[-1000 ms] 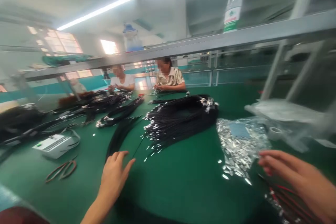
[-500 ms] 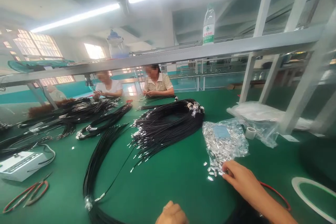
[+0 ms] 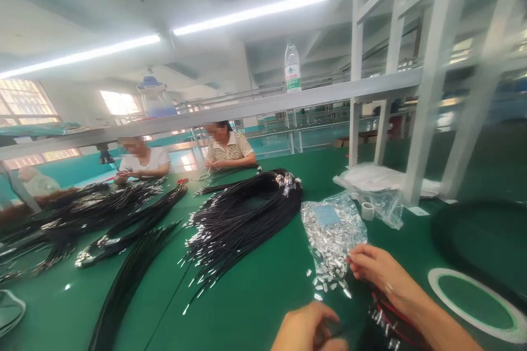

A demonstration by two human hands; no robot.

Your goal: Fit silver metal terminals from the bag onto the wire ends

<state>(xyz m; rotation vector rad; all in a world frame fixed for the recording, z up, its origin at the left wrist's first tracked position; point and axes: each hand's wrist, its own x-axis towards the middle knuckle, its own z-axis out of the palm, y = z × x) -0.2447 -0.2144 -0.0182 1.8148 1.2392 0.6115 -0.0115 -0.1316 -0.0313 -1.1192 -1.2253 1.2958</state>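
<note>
My right hand (image 3: 381,271) is closed in a pinch at the right edge of a clear plastic bag (image 3: 346,209). Whatever is between its fingertips is too small to make out. Small silvery metal pieces (image 3: 329,249) fill the bag and spill from its near end onto the green table. Lower down, my left hand (image 3: 307,326) has its fingers curled inward, with its contents hidden. Below my right forearm lie dark cords with metal ends (image 3: 382,323) and a red strand. Left of the bag rests a large looped bundle of black cords (image 3: 247,216) with silvery tips.
More black cord bundles (image 3: 135,263) cover the left of the table. A white ring (image 3: 436,277) lies at the right, near a small tape roll (image 3: 368,210) and white plastic packaging (image 3: 379,178). A metal shelf frame (image 3: 428,82) holds a bottle (image 3: 292,68). Two people sit opposite.
The view has turned right. My left hand has risen toward the bag and my right hand. My right hand has shifted from the loose pieces to the bag's right edge.
</note>
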